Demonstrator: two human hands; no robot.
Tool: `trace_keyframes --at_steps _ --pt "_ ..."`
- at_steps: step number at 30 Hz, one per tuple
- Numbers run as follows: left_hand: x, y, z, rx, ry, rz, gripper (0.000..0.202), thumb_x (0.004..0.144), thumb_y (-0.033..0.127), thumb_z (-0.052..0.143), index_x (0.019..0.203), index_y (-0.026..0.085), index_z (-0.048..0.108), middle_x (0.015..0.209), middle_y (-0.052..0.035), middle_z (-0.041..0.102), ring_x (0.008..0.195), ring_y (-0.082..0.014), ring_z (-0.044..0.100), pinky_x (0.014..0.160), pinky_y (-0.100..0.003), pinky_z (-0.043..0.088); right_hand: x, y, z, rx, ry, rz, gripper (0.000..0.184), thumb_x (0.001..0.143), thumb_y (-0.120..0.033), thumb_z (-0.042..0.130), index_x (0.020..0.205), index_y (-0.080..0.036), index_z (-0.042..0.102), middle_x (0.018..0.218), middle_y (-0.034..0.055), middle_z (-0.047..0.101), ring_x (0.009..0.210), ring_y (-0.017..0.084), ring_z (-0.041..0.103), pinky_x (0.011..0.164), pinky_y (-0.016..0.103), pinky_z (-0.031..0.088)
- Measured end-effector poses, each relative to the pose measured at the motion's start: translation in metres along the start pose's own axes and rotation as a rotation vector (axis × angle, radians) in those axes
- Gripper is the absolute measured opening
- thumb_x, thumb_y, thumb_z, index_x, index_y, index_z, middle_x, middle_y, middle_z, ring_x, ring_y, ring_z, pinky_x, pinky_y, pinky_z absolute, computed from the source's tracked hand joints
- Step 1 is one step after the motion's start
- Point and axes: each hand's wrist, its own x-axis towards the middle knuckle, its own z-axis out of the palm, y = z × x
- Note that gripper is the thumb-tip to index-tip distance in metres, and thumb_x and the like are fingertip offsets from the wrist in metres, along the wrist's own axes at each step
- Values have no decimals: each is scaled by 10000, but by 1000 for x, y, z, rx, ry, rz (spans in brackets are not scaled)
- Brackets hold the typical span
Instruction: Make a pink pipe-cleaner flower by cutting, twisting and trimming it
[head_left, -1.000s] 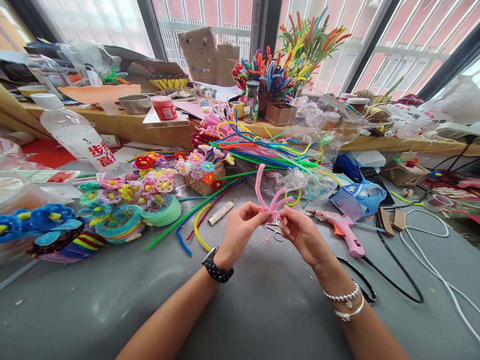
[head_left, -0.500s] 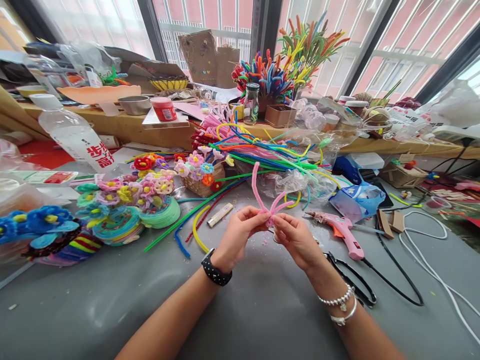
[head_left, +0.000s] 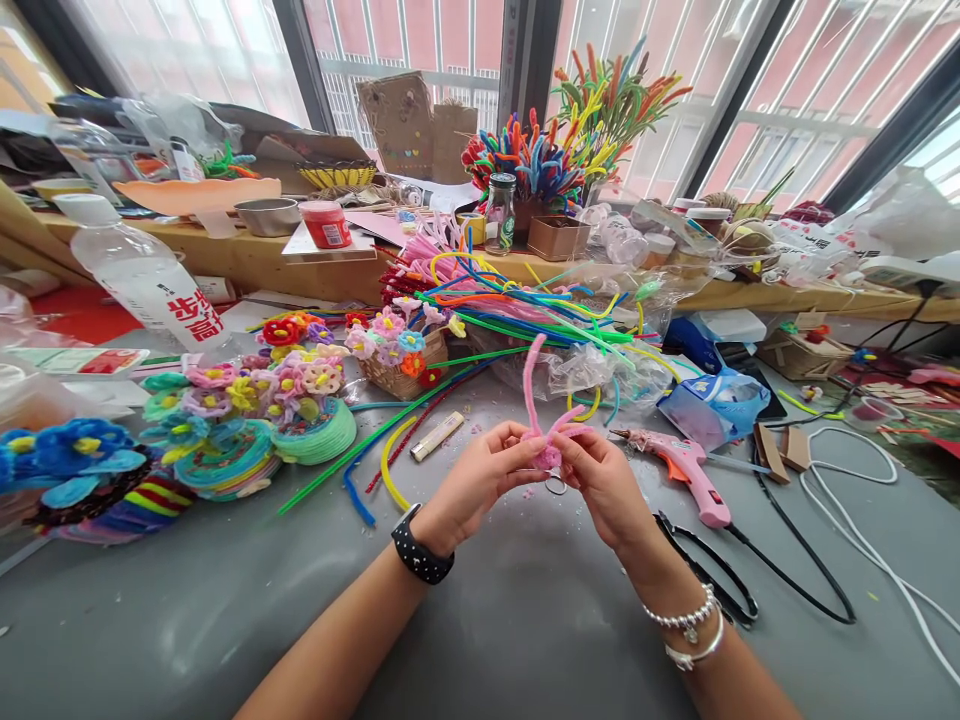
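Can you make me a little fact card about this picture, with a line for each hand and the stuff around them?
Left hand: pinching a pink fuzzy pipe-cleaner piece
Right hand: pinching the same piece
Piece's shape: bunched at the fingers, one long curved strand pointing up
Left wrist: black watch strap with white dots
Right wrist: silver beaded bracelet, plus a silver bangle
To the right: pink plastic glue gun with orange trigger, lying on the grey table
Behind: heap of colourful pipe cleaners
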Motion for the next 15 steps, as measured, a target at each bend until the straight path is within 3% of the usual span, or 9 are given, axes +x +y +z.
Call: trace_keyframes --at_steps 4,10,15 --pt "2 -4 1 34 8 35 199 660 231 665 762 138 521 733 5 582 691 -86 569 690 -228 449 -1 3 5 29 25 0 175 648 -340 665 686 -181 603 592 -41 502 491 65 344 454 211 247" --pt "4 1 -3 195 -2 33 248 623 235 685 778 122 529 682 -16 609 634 -108 581 569 -209 435 0 4 3 22 13 16 203 659 -346 657 643 -156 585 516 -52 417 463 63 302 443 219 219" --pt "2 6 -7 290 -83 -9 260 594 226 699 760 115 532 648 -29 619 586 -109 575 544 -214 433 -1 4 0 39 -56 114 213 663 -347 655 642 -149 579 507 -54 427 458 58 319 451 216 236"
